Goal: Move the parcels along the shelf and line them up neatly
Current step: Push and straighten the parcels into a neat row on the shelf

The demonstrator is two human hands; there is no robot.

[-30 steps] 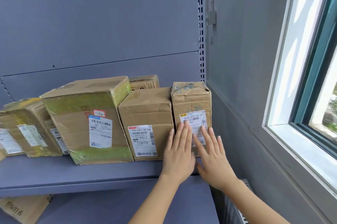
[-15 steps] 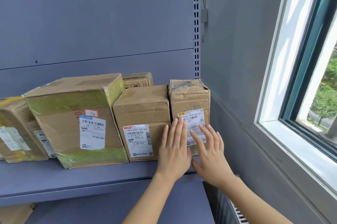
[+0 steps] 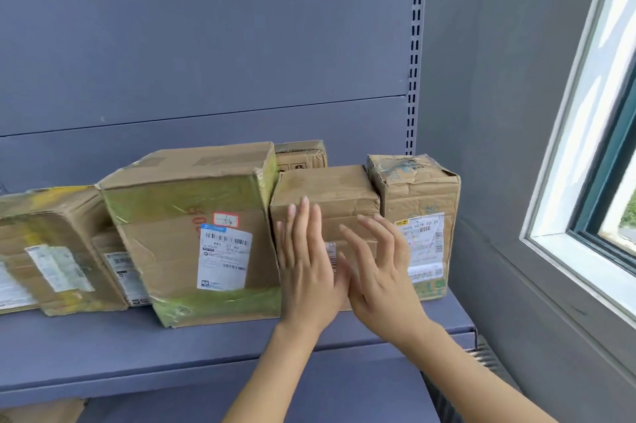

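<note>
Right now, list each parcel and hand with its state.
tall box: upright at the right end of the shelf, top crumpled.
middle box: upright, front mostly covered.
large box: green-taped, turned askew, corner jutting forward.
small box: behind, mostly hidden.
left box: yellow-taped, cut by the frame edge.
left hand: open, fingers straight, before the middle box.
right hand: open, fingers spread, before the middle box.

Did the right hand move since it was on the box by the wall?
Yes. The right hand has gone left, away from the slotted upright: it was on the label of the end parcel, and now it is before the middle parcel.
</note>
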